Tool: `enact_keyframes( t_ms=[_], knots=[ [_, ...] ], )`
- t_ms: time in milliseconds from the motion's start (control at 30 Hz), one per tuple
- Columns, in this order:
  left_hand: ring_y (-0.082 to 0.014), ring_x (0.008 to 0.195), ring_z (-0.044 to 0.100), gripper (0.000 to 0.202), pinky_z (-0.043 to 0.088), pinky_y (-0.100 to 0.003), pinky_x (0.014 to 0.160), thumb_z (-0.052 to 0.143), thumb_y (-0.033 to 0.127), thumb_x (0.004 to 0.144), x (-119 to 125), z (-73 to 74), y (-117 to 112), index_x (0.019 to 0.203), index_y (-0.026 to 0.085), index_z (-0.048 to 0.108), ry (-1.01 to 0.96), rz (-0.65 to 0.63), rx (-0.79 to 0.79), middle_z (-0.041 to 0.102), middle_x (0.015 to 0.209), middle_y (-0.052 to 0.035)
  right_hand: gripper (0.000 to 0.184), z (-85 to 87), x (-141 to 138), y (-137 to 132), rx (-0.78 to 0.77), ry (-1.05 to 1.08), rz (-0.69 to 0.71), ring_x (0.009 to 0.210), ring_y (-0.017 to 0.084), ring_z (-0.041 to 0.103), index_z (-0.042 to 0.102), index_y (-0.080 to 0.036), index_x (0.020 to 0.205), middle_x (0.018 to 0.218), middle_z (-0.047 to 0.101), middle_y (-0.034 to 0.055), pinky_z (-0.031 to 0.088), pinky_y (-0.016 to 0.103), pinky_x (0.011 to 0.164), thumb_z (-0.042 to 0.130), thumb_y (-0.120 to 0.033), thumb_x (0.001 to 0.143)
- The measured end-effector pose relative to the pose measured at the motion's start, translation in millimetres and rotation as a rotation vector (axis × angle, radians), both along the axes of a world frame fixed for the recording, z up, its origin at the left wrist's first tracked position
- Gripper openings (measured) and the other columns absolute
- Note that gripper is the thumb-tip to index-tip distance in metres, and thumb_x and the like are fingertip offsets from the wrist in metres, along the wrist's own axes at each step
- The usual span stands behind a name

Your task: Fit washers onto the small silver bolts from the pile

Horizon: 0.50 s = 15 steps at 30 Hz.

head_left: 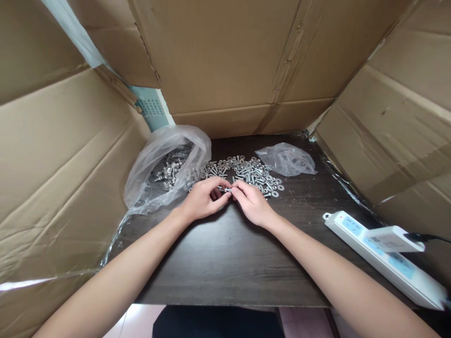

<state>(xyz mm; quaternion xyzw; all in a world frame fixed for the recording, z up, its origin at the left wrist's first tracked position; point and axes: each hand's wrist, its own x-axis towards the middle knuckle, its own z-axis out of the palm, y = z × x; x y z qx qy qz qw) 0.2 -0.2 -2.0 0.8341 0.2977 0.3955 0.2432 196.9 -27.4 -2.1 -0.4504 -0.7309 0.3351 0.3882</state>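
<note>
Fingers (225,193) on bolt (226,189), mid-table (225,263), edges distant

I see my two bare forearms with no sleeves, watch, or bracelet. My left hand (204,199) and right hand (252,202) wear no gloves or rings; short fingernails show on fingertips.

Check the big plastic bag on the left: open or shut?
Open. The large plastic bag gapes toward the loose hardware pile, and bolts show inside its mouth.
</note>
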Motion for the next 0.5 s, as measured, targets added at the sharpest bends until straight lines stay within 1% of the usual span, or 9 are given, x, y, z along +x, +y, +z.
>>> enact_keyframes(
  t_ms=[200,500],
  knots=[
    [-0.011,0.066,0.063,0.014,0.052,-0.022,0.061,0.064,0.021,0.092,-0.4,1.2,-0.1,0.105,0.017,0.067,0.005,-0.002,-0.005,0.068,0.093,-0.0032,0.026,0.5,-0.2,-0.6,-0.004,-0.014,-0.006,0.075,0.019,0.056,0.057,-0.02,0.087,0.08,0.06,0.0016,0.038,0.032,0.072,0.043,-0.034,0.104],
    [-0.0125,0.069,0.062,0.012,0.052,-0.023,0.062,0.062,0.021,0.093,-0.7,3.0,-1.4,0.103,0.017,0.065,0.007,-0.006,0.005,0.066,0.093,-0.004,0.024,0.8,0.0,-1.3,0.017,-0.031,0.021,0.078,0.02,0.058,0.055,-0.02,0.089,0.086,0.063,0.0031,0.039,0.032,0.074,0.042,-0.034,0.104]
  ],
)
